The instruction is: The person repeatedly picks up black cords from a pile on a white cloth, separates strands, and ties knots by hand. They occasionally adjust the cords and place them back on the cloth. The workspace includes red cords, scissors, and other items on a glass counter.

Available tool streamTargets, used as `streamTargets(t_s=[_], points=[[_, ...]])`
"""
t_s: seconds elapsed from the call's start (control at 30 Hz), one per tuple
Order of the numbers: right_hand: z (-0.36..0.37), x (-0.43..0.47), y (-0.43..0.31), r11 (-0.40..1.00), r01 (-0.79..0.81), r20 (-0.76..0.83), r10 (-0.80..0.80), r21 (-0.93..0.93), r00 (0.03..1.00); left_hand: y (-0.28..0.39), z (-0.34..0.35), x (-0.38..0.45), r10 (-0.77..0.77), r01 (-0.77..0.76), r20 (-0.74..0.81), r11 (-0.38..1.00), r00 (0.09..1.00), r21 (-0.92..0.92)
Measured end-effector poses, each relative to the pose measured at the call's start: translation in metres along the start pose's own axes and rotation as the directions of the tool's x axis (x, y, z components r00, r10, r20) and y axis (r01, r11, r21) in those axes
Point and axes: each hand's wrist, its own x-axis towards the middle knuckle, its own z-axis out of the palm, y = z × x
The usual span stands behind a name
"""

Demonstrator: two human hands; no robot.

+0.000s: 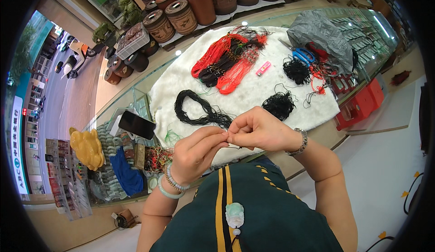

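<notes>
My left hand (200,150) and my right hand (260,131) meet fingertip to fingertip over the near edge of a white plush cloth (238,105), pinching a thin black cord between them. Just beyond my fingers lies a looped hank of black cord (183,110). A tangled black cord bundle (279,105) rests past my right hand, with another black bundle (296,71) farther off. Red and black cord hanks (227,59) lie at the cloth's far side. Right of them are a pink lighter (263,68) and blue-handled scissors (303,55).
A grey plastic bag (321,37) and red cords stand at the cloth's right. On the glass counter at left are a smartphone (137,125) on a stand, a box of coloured cords (158,158), a blue cloth (125,173) and a yellow carved figure (87,149).
</notes>
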Motion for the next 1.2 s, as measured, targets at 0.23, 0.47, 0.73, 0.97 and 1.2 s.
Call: streamTargets(t_s=[0.23, 0.47, 0.73, 0.97, 1.2], points=[[0.007, 0.006, 0.011, 0.997, 0.08, -0.115, -0.076, 0.022, 0.99, 0.003, 0.007, -0.008, -0.507, 0.482, 0.053, 0.773, 0.86, -0.413], [0.011, 0.005, 0.009, 0.994, 0.06, -0.124, -0.048, 0.093, 0.991, -0.001, 0.003, -0.013, -0.671, 0.577, 0.292, 0.248, 0.682, -0.778], [0.013, 0.002, 0.004, 0.979, 0.037, -0.06, -0.026, 0.202, 0.998, 0.007, -0.005, -0.019, -0.631, 0.585, 0.262, 0.38, 0.73, -0.716], [0.016, 0.004, 0.012, 0.973, 0.095, -0.107, -0.073, 0.21, 0.992, 0.009, 0.005, -0.02, -0.665, 0.565, 0.134, 0.492, 0.735, -0.662], [0.019, 0.007, 0.02, 0.983, 0.151, -0.156, -0.133, 0.109, 0.979, 0.01, 0.011, -0.02, -0.693, 0.537, 0.077, 0.479, 0.717, -0.695]])
